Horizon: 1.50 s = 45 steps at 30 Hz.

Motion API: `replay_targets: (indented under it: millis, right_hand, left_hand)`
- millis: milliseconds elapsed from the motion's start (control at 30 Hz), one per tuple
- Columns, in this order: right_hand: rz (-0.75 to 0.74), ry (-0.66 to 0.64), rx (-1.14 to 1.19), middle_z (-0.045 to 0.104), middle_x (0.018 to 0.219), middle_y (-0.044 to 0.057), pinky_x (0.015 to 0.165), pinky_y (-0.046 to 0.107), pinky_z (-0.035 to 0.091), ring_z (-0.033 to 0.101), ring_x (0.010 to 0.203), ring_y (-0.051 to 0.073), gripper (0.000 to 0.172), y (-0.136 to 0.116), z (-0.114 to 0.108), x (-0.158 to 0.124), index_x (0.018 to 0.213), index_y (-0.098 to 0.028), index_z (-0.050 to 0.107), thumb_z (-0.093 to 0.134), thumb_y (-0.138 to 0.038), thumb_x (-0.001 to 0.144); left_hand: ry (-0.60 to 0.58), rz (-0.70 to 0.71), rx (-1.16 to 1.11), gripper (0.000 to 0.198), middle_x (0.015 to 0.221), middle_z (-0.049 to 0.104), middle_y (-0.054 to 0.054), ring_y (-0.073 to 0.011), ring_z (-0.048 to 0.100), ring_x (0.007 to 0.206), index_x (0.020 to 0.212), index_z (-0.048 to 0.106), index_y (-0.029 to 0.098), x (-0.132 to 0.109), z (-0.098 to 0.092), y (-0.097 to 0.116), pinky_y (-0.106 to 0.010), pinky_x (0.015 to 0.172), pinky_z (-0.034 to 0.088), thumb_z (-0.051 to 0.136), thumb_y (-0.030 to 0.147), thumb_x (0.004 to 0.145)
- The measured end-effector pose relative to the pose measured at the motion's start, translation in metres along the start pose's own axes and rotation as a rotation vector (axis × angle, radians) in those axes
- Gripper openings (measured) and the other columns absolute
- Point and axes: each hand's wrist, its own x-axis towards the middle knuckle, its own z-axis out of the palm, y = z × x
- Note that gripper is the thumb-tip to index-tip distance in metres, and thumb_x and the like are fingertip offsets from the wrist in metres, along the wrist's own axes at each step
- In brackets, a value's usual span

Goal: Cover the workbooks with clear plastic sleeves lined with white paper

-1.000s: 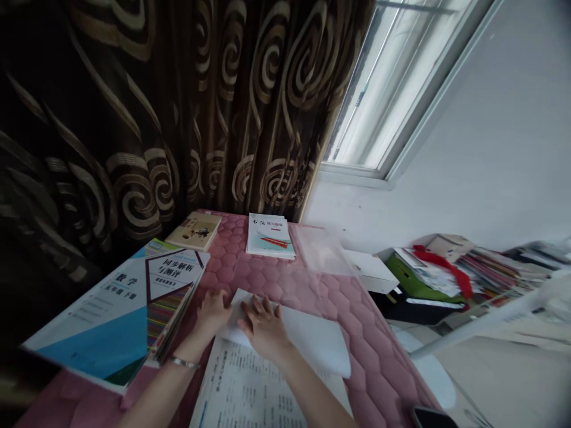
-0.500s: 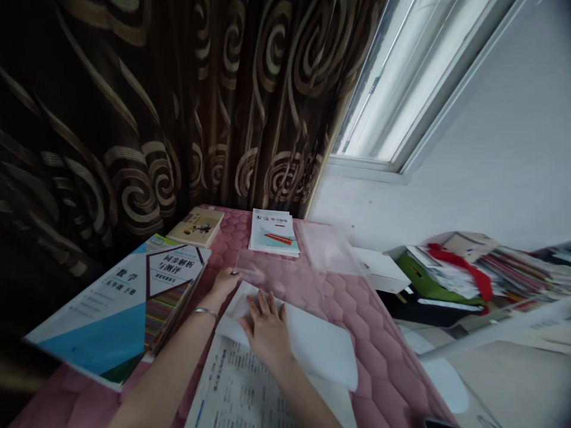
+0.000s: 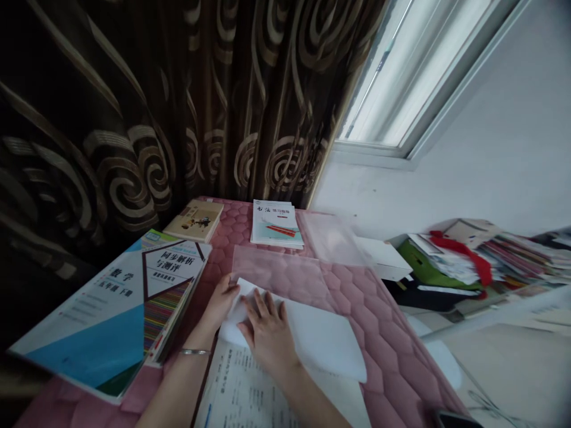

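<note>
My right hand (image 3: 267, 336) lies flat with fingers apart on a white sheet (image 3: 316, 339), and my left hand (image 3: 218, 306) rests against that sheet's left corner. The sheet sits on a printed paper page (image 3: 241, 386), which shows below it. A clear plastic film (image 3: 272, 273) lies just beyond my hands on the pink quilted mat (image 3: 401, 362). Left of my hands is a large maths workbook (image 3: 107, 309). Farther off lie a calligraphy workbook (image 3: 276, 224) and a small tan book (image 3: 194, 220). My left fingers are partly hidden by the sheet's edge.
A dark swirled curtain (image 3: 111, 119) hangs along the mat's far and left sides. A second plastic sleeve (image 3: 332, 238) lies at the far edge, near a white box (image 3: 383, 258). A phone (image 3: 455, 419) sits at the lower right, beyond the mat. Papers and books (image 3: 513, 267) are piled at right.
My left hand has moved from the plastic film's edge back to the white sheet. The film now lies spread flat on the mat beyond my hands. The view has shifted slightly.
</note>
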Motion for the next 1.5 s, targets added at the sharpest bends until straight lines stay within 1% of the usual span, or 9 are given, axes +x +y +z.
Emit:
replay_targets:
  millis: [133, 467, 600, 733, 933, 1033, 1167, 1267, 1500]
  right_hand:
    - [-0.004, 0.021, -0.002, 0.038, 0.152, 0.010, 0.104, 0.063, 0.034, 0.038, 0.135, 0.037, 0.048, 0.001, 0.000, 0.003, 0.140, -0.028, 0.048, 0.042, -0.046, 0.096]
    - [-0.035, 0.024, 0.023, 0.036, 0.153, 0.007, 0.108, 0.060, 0.032, 0.034, 0.138, 0.034, 0.046, 0.004, 0.004, 0.003, 0.140, -0.027, 0.047, 0.045, -0.037, 0.096]
    - [-0.031, 0.057, 0.019, 0.033, 0.155, 0.008, 0.109, 0.059, 0.031, 0.031, 0.140, 0.033, 0.045, 0.003, 0.002, 0.005, 0.139, -0.025, 0.049, 0.044, -0.035, 0.096]
    - [-0.024, 0.076, 0.004, 0.030, 0.156, 0.008, 0.110, 0.059, 0.029, 0.028, 0.142, 0.033, 0.046, 0.000, 0.000, 0.006, 0.141, -0.023, 0.047, 0.044, -0.033, 0.096]
    - [0.035, -0.013, -0.010, 0.026, 0.157, 0.011, 0.101, 0.057, 0.038, 0.040, 0.134, 0.036, 0.056, -0.009, -0.004, -0.003, 0.145, -0.028, 0.041, 0.049, -0.046, 0.093]
    - [0.054, -0.055, 0.011, 0.026, 0.157, 0.012, 0.101, 0.058, 0.037, 0.040, 0.132, 0.038, 0.061, -0.013, -0.005, -0.009, 0.146, -0.029, 0.040, 0.049, -0.054, 0.090]
    - [0.066, -0.100, 0.019, 0.023, 0.158, 0.012, 0.103, 0.061, 0.032, 0.035, 0.135, 0.040, 0.069, -0.017, -0.008, -0.012, 0.148, -0.030, 0.035, 0.054, -0.055, 0.087]
    - [0.126, -0.170, 0.009, 0.022, 0.158, 0.015, 0.101, 0.061, 0.033, 0.038, 0.133, 0.042, 0.076, -0.023, -0.015, -0.012, 0.149, -0.030, 0.034, 0.062, -0.053, 0.082]
    - [0.187, -0.273, 0.003, 0.025, 0.156, 0.018, 0.097, 0.058, 0.037, 0.042, 0.131, 0.041, 0.072, -0.033, -0.027, -0.016, 0.148, -0.029, 0.035, 0.060, -0.052, 0.084]
  left_hand:
    - [-0.073, -0.010, 0.037, 0.046, 0.110, 0.069, -0.008, -0.0231, 0.064, 0.104, 0.120, 0.055, 0.015, -0.005, -0.002, 0.006, -0.037, 0.094, 0.049, 0.056, 0.023, 0.075]
    - [-0.078, 0.071, 0.208, 0.043, 0.127, 0.060, -0.013, -0.0228, 0.055, 0.120, 0.121, 0.055, 0.013, -0.003, -0.001, 0.004, -0.035, 0.105, 0.039, 0.051, 0.021, 0.079]
    - [-0.070, 0.103, 0.156, 0.041, 0.128, 0.061, -0.011, -0.0228, 0.056, 0.119, 0.120, 0.056, 0.015, -0.005, -0.001, 0.006, -0.036, 0.105, 0.039, 0.052, 0.023, 0.080]
    - [-0.120, 0.132, 0.017, 0.043, 0.122, 0.064, -0.009, -0.0224, 0.060, 0.112, 0.119, 0.057, 0.017, -0.007, 0.000, 0.009, -0.036, 0.101, 0.043, 0.054, 0.027, 0.077]
    - [-0.131, 0.053, -0.183, 0.052, 0.103, 0.071, -0.006, -0.0201, 0.066, 0.090, 0.121, 0.052, 0.017, -0.010, 0.000, 0.013, -0.034, 0.085, 0.049, 0.056, 0.022, 0.070]
    - [-0.123, 0.038, -0.160, 0.050, 0.093, 0.072, -0.003, -0.0187, 0.066, 0.080, 0.119, 0.051, 0.017, -0.010, 0.001, 0.012, -0.033, 0.078, 0.050, 0.054, 0.020, 0.069]
    - [-0.084, 0.056, -0.120, 0.045, 0.099, 0.072, -0.006, -0.0200, 0.068, 0.086, 0.116, 0.051, 0.017, -0.011, 0.002, 0.012, -0.034, 0.080, 0.050, 0.052, 0.021, 0.071]
    - [-0.089, 0.071, -0.132, 0.039, 0.099, 0.074, -0.008, -0.0205, 0.068, 0.089, 0.112, 0.051, 0.017, -0.011, 0.002, 0.015, -0.034, 0.082, 0.051, 0.052, 0.023, 0.073]
    - [-0.124, -0.011, -0.237, 0.043, 0.097, 0.075, -0.007, -0.0167, 0.069, 0.069, 0.108, 0.050, 0.018, -0.012, 0.003, 0.018, -0.032, 0.070, 0.053, 0.054, 0.015, 0.065]
